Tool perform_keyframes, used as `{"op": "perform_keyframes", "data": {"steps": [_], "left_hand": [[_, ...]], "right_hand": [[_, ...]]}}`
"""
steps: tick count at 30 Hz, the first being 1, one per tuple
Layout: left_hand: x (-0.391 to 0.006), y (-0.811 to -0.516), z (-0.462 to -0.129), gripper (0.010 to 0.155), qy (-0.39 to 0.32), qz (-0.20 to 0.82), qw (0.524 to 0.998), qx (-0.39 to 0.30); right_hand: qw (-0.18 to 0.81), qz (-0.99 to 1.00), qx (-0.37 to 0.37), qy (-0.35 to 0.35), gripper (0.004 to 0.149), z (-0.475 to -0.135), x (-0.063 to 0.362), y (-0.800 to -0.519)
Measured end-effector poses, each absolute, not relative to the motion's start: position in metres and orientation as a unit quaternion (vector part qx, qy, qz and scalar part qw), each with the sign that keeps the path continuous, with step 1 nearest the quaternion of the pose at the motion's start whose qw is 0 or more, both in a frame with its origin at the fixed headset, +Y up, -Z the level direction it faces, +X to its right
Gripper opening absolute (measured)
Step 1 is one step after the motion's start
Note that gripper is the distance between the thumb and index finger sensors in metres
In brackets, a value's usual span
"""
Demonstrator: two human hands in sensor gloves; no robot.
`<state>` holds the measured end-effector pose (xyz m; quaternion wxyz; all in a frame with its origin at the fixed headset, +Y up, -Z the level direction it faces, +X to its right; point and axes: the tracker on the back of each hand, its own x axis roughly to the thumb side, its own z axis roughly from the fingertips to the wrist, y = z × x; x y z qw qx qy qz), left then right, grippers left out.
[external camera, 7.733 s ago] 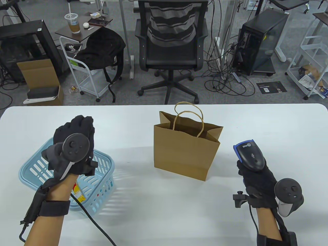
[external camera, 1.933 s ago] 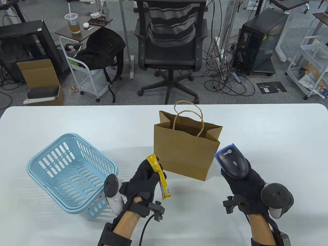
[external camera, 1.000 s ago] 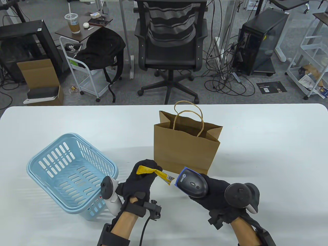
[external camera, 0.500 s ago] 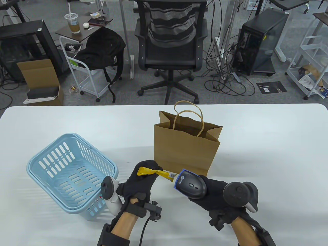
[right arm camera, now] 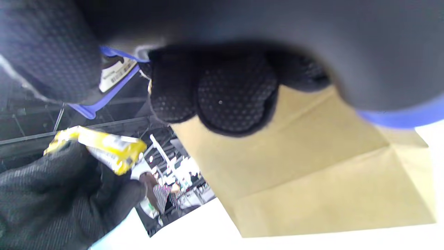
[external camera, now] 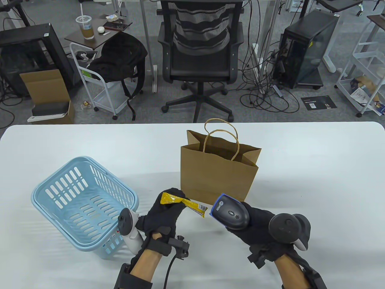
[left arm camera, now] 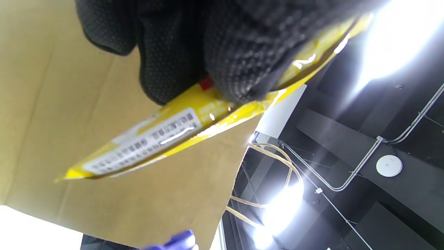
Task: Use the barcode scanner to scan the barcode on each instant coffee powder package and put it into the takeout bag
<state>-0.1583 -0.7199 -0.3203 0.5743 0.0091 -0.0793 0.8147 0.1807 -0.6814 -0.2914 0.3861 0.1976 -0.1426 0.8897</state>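
Scanner [external camera: 230, 213] backed off slightly right, right hand [external camera: 261, 227] gripping; left hand [external camera: 164, 215] pinches yellow packet [external camera: 192, 206] (free end just beside scanner window).

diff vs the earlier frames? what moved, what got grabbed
The left hand left the blue basket, now grips a yellow coffee packet and has tipped it sideways in front of the paper bag. The right hand, gripping the barcode scanner throughout, swung it left to the packet's free end, then eased back slightly. The basket shifted slightly and shows no packets. The bag and table stayed put.
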Motion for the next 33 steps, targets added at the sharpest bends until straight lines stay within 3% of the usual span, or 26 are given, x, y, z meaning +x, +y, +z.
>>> {"op": "perform_keyframes", "data": {"steps": [11, 21, 33], "left_hand": [[-0.159, -0.72, -0.321, 0.047, -0.081, 0.81, 0.581, 0.014], [-0.162, -0.717, -0.319, 0.045, -0.086, 0.796, 0.599, 0.03], [-0.168, -0.694, -0.32, 0.044, -0.1, 0.783, 0.608, 0.079]], "right_hand": [[0.471, 0.846, 0.074, -0.24, 0.054, -0.29, 0.251, -0.669], [0.429, 0.852, -0.059, -0.295, 0.055, -0.284, 0.29, -0.671], [0.448, 0.845, -0.081, -0.281, 0.055, -0.29, 0.3, -0.684]]}}
